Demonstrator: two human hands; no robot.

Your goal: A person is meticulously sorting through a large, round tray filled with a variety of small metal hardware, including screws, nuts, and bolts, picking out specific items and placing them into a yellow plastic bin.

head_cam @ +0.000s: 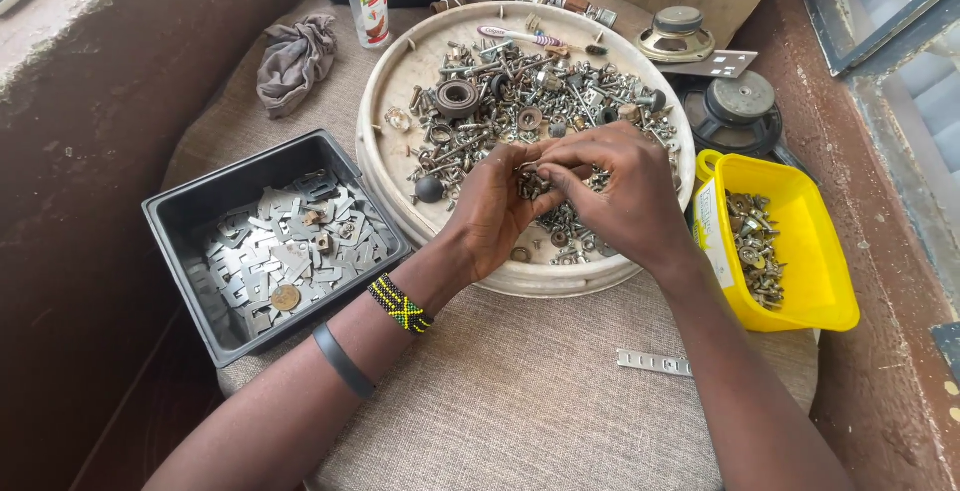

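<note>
My round tray (385, 101) is off-white, heaped with silver-grey screws (520, 101). The bin (175, 221) is black, its metal plates (270, 251) dull grey. The tub (825, 281) is bright yellow. My bracelet (400, 304) is beaded black, yellow and green; the surface (520, 391) is beige weave.

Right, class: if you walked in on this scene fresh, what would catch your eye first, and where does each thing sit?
First, the round cream tray in the middle, heaped with grey metal screws, bolts and washers, where the left hand and right hand meet over the pile, fingers pinching small parts. To its right sits a bright yellow plastic tub holding more screws. To its left is a black rectangular plastic bin of flat metal plates.
</note>
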